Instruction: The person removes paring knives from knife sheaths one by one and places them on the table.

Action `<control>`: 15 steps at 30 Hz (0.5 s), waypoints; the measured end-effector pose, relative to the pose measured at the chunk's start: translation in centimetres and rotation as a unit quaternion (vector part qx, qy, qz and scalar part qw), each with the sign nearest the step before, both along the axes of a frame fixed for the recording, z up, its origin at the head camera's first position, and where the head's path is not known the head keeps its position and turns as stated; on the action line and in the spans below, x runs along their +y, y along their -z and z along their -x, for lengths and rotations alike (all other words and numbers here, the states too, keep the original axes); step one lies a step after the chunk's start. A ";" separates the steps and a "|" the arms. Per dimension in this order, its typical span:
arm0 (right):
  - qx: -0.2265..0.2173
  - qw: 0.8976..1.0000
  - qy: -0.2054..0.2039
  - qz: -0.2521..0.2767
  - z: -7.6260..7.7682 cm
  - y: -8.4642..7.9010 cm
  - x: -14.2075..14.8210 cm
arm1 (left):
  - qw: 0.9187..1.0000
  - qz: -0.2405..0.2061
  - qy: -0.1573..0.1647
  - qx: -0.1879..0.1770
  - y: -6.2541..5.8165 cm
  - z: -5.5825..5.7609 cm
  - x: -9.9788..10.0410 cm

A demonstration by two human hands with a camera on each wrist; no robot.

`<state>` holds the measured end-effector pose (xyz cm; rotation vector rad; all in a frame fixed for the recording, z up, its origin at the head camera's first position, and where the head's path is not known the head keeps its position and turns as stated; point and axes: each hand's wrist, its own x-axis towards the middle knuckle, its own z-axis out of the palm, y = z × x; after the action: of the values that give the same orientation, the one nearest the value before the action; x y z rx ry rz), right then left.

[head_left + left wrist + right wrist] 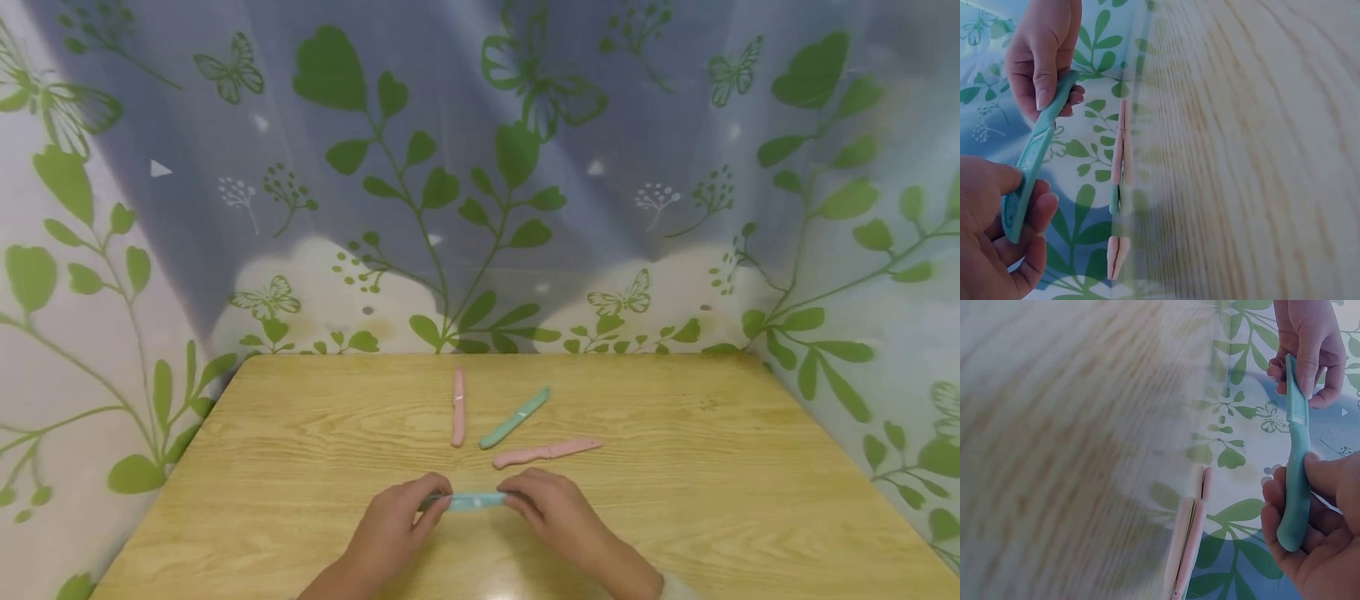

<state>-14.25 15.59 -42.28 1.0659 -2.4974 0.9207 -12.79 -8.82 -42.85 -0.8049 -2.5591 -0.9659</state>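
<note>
Both hands hold a teal knife (476, 501) level above the table, its blade part in a matching cover. My left hand (393, 521) pinches the covered blade end between thumb and fingers. At the other end, my right hand (558, 517) grips the rounded handle, which shows plainly as a smooth handle (1298, 487) in the right wrist view. Beyond the hands lie a pink knife (547, 452), slanted slightly, a green knife (515, 418) set diagonally, and another pink knife (458, 412) pointing away.
The wooden table (300, 433) carries the three other knives near its middle and far edge. A curtain-like cloth (570, 217) with green leaves and butterflies hangs behind the table and along both sides.
</note>
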 end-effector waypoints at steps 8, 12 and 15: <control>-0.002 1.000 0.010 -0.005 0.3 -0.3 -0.1 | 1.000 -0.002 -0.013 0.006 0.1 0.3 -0.1; -0.013 1.000 0.009 -0.009 0.1 -0.1 -0.1 | 1.000 0.009 -0.017 0.000 0.4 0.1 -0.1; -0.023 1.000 0.008 -0.005 -0.2 0.0 -0.1 | 0.999 0.026 -0.015 0.017 0.7 0.0 0.0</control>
<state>-14.10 15.52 -42.28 1.0371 -2.5474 0.9396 -12.81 -8.85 -43.52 -0.7892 -2.5687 -0.8722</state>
